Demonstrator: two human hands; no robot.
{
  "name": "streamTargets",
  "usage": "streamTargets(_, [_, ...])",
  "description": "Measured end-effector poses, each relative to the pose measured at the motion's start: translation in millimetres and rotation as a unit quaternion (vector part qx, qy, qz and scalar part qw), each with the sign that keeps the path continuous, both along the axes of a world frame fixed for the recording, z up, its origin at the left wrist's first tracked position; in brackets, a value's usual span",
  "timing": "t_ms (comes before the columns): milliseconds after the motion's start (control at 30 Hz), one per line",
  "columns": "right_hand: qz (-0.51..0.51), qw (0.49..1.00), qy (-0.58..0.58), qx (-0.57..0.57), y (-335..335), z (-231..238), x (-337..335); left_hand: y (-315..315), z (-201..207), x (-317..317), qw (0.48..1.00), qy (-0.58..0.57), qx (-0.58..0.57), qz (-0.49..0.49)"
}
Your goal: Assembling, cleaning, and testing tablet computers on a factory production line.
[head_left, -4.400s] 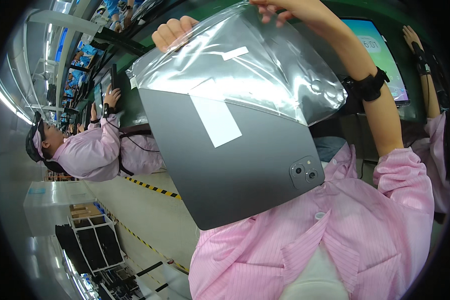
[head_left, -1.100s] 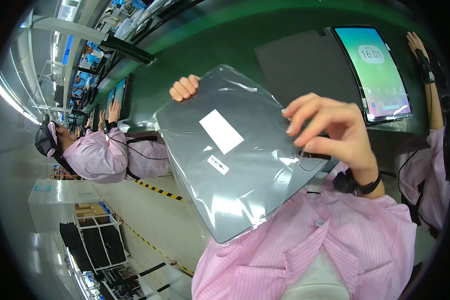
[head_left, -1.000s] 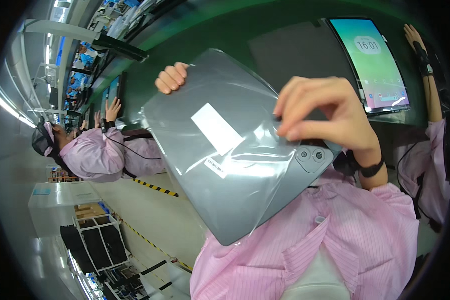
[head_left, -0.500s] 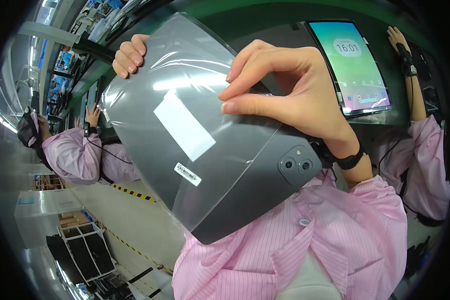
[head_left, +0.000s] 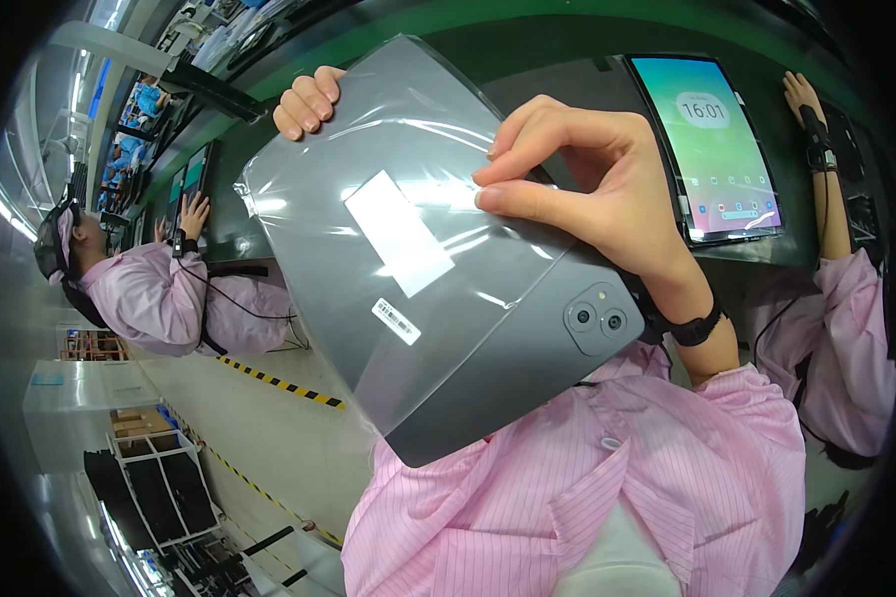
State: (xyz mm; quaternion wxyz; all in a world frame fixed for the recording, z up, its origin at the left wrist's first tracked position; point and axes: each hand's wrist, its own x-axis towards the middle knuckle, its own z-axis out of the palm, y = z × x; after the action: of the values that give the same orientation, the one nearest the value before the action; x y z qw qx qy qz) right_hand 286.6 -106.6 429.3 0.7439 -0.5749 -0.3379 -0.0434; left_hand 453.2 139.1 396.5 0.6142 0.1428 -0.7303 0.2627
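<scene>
Grey tablet [head_left: 488,368] held up in front of the chest, back facing the camera, mostly inside a clear plastic bag [head_left: 368,179]. Left hand [head_left: 309,99] fingers curled over the bag's top edge. Right hand [head_left: 587,189] pinches the bag film between thumb and fingertips. A lit tablet [head_left: 712,149] lies on the bench beyond.
</scene>
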Motion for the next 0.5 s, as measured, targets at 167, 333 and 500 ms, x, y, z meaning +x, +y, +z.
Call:
streamTargets(167, [-0.006,1.000,-0.012,0.007,0,-1,-1,-3,-1,1,1.000,0.001,-0.013,0.006])
streamTargets(333, [-0.004,0.999,-0.029,0.022,-9,0,-3,6,-18,1,0.999,0.028,-0.003,-0.033])
streamTargets(500, [-0.067,0.958,-0.271,-0.060,-49,5,-5,38,-68,-10,0.987,0.141,-0.037,-0.062])
